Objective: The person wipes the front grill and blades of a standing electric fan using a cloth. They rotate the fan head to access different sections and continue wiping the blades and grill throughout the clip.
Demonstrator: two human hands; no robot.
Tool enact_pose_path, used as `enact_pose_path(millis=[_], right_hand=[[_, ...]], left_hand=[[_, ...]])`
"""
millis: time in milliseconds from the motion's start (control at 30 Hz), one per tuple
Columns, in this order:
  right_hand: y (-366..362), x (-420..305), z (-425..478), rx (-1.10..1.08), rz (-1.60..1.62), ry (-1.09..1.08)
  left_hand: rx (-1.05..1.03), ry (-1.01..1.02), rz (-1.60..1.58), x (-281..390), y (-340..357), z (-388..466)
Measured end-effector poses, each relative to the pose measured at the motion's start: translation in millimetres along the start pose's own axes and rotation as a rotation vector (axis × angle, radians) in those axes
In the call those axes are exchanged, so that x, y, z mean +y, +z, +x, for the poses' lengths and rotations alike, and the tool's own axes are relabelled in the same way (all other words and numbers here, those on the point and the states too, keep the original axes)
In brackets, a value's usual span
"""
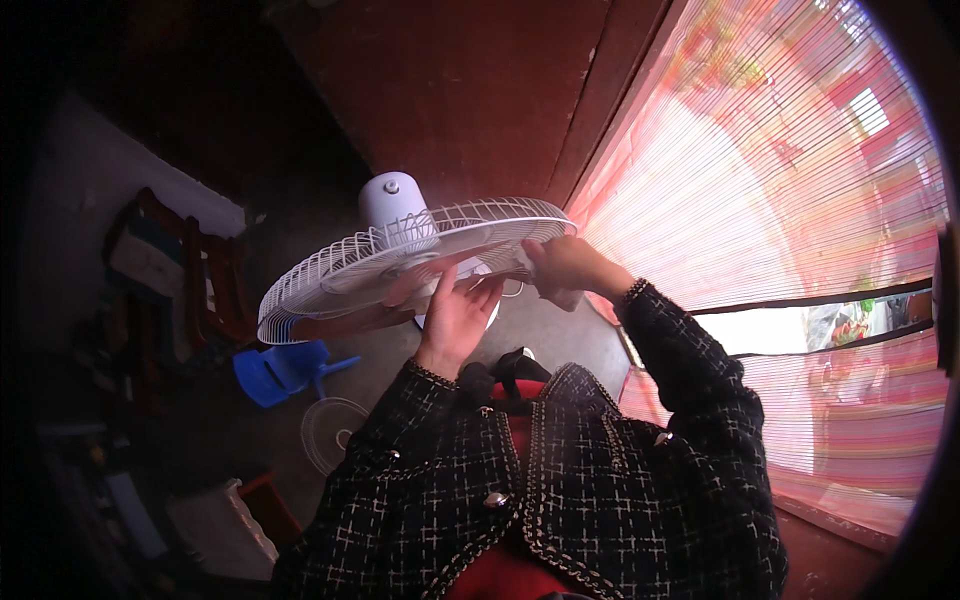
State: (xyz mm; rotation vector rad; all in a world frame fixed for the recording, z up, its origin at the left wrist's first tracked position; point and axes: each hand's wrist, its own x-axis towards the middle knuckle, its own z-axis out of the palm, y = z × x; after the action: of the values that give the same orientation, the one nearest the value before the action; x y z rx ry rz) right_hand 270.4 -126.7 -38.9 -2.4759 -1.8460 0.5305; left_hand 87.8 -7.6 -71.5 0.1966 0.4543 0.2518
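A white electric fan (394, 202) stands before me, its rear wire guard (352, 251) around the blades and its front guard off. My left hand (459, 315) is raised at a translucent fan blade (412, 289), palm up with the fingers spread; whether it grips the blade's edge is not plain. My right hand (566, 266) holds a pale cloth or tissue (561, 296) against the blade near the guard's right rim. The removed round wire guard (328, 431) appears at the lower left, beside my left sleeve.
A blue plastic stool or chair (277, 371) is on the floor at left. Dark wooden seats (214, 277) stand beyond it. An open box (225, 525) lies at the lower left. A translucent striped curtain (720, 210) hangs at right, next to a reddish wooden panel (465, 82).
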Motion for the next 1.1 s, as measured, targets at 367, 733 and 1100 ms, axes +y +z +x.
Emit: enact_pose_path(millis=[367, 733, 1100], right_hand=[[84.7, 62.7, -100.5, 0.262, 1.279, 0.631], [-15.7, 4.9, -105.8, 0.636, 1.227, 0.329], [-33.6, -68.7, -32.5, 0.783, 0.274, -0.156]], left_hand=[[0.055, -0.013, 0.084, 2.6, 21.9, 10.5], [0.124, -0.050, 0.202, 8.4, 14.1, 4.6], [0.009, 0.044, 0.157, 1.0, -8.2, 15.7]])
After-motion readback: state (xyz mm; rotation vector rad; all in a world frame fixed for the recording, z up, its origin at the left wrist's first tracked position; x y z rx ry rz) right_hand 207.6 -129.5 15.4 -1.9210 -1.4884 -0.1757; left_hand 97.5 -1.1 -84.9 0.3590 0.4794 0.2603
